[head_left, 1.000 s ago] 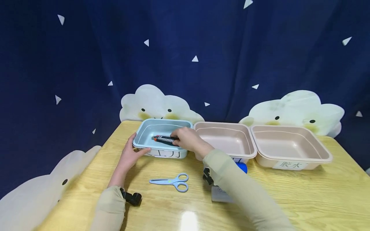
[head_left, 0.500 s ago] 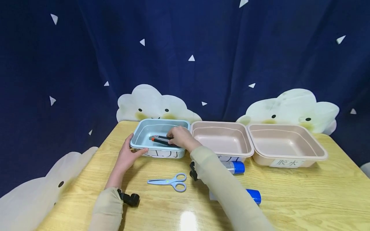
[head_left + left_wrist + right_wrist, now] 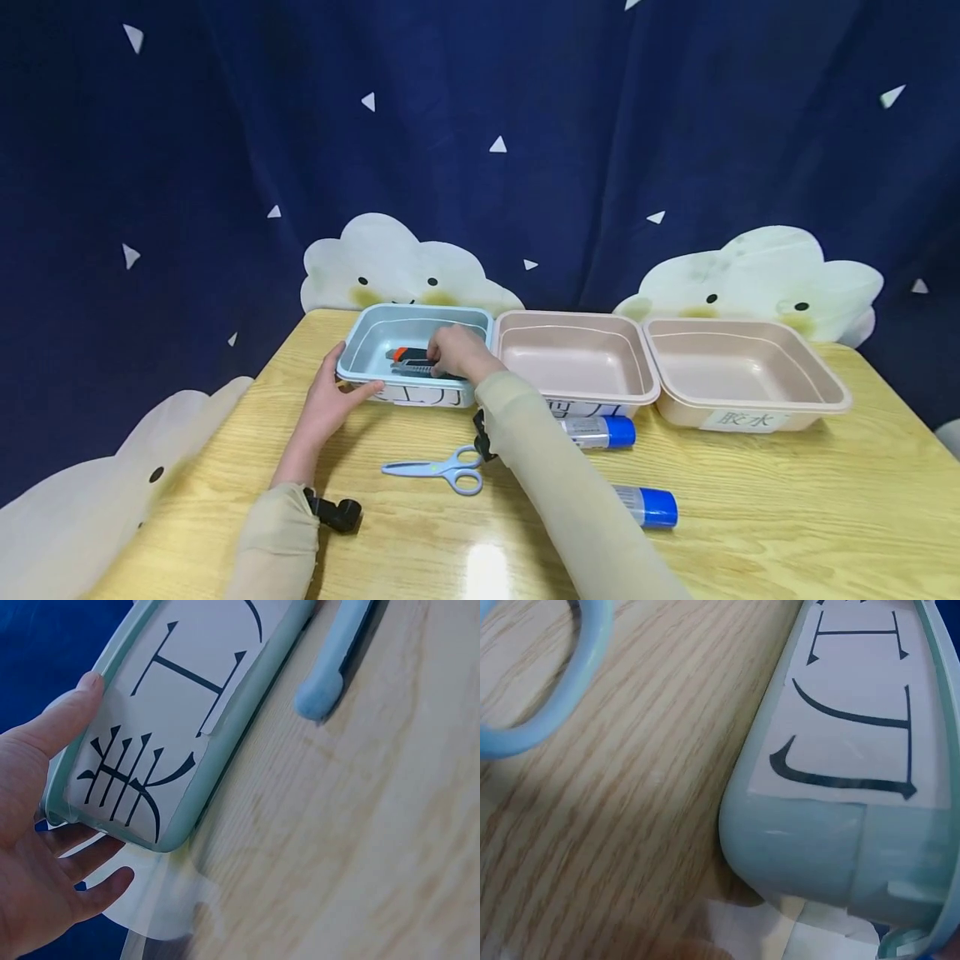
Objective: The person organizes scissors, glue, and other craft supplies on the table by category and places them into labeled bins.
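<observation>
Right hand is lowering a utility knife into the blue tray while the left hand is bracing it.

The left hand [image 3: 330, 406], fingers straight, is pressing against the pale blue plastic tray [image 3: 365, 333] at the table's far left edge, keeping it from sliding. The right hand [image 3: 453, 352] is pinching the black and orange utility knife [image 3: 405, 357] low inside that tray. Pale blue plastic scissors [image 3: 438, 470] are lying near the table's front edge.
</observation>
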{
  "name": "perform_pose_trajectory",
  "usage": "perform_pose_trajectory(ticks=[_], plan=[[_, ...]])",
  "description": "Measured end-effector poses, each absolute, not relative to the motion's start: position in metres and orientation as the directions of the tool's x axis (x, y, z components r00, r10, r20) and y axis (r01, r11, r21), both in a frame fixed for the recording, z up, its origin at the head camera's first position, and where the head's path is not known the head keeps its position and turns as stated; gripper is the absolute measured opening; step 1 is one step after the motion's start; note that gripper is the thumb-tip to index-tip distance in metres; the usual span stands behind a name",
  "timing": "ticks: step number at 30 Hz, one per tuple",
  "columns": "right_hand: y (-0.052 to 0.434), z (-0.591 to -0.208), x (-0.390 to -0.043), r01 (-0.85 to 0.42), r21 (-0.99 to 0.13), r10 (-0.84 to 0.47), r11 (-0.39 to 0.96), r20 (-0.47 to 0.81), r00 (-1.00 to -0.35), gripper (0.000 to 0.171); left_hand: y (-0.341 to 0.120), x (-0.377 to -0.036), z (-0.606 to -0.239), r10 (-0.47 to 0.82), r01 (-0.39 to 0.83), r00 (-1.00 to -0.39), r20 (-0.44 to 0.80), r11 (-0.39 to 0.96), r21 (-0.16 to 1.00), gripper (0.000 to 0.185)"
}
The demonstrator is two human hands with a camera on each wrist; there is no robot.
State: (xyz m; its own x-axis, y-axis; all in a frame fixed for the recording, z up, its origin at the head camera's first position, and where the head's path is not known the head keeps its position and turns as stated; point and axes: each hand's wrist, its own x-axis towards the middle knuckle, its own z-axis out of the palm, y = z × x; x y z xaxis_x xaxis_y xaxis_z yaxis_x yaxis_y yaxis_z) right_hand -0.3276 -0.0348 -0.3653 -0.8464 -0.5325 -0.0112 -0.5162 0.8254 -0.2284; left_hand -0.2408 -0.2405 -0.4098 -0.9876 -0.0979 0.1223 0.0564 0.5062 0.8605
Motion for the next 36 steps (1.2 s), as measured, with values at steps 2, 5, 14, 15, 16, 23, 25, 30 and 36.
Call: perform_pose_trajectory(ticks=[2, 5, 14, 15, 16, 23, 25, 30, 36], plan=[[-0.035, -0.365, -0.329, -0.504, -0.23, -0.521, 0.833, -0.016, -0.854, 0.021, -0.24, -0.241, -0.409, -0.103, 0.049, -0.988, 0.117, 0.509, 0.859, 0.099], [-0.037, -0.367, -0.33, -0.506, -0.236, -0.525, 0.83, -0.023, -0.851, 0.022, -0.239, -0.24, -0.408, -0.108, 0.039, -0.988, 0.109, 0.508, 0.86, 0.1], [-0.043, -0.37, -0.329, -0.523, -0.229, -0.544, 0.821, -0.034, -0.839, 0.018, -0.242, -0.237, -0.41, -0.116, 0.033, -0.988, 0.104, 0.497, 0.867, 0.1], [-0.043, -0.37, -0.329, -0.523, -0.225, -0.543, 0.822, -0.038, -0.839, 0.018, -0.242, -0.237, -0.41, -0.116, 0.034, -0.988, 0.106, 0.499, 0.866, 0.1], [-0.043, -0.37, -0.329, -0.521, -0.225, -0.542, 0.823, -0.039, -0.839, 0.018, -0.242, -0.238, -0.41, -0.115, 0.036, -0.988, 0.107, 0.501, 0.865, 0.1], [-0.038, -0.367, -0.326, -0.514, -0.271, -0.538, 0.814, -0.021, -0.842, 0.02, -0.239, -0.24, -0.411, -0.103, 0.053, -0.988, 0.119, 0.492, 0.869, 0.099], [-0.036, -0.365, -0.324, -0.525, -0.286, -0.55, 0.802, -0.011, -0.835, 0.019, -0.239, -0.239, -0.412, -0.106, 0.042, -0.989, 0.107, 0.492, 0.869, 0.099], [-0.03, -0.357, -0.318, -0.561, -0.291, -0.581, 0.775, 0.021, -0.814, 0.016, -0.239, -0.238, -0.411, -0.103, 0.042, -0.989, 0.106, 0.491, 0.87, 0.099], [-0.017, -0.349, -0.312, -0.603, -0.344, -0.618, 0.72, 0.078, -0.782, 0.015, -0.237, -0.238, -0.409, -0.091, 0.067, -0.988, 0.127, 0.49, 0.869, 0.097]])
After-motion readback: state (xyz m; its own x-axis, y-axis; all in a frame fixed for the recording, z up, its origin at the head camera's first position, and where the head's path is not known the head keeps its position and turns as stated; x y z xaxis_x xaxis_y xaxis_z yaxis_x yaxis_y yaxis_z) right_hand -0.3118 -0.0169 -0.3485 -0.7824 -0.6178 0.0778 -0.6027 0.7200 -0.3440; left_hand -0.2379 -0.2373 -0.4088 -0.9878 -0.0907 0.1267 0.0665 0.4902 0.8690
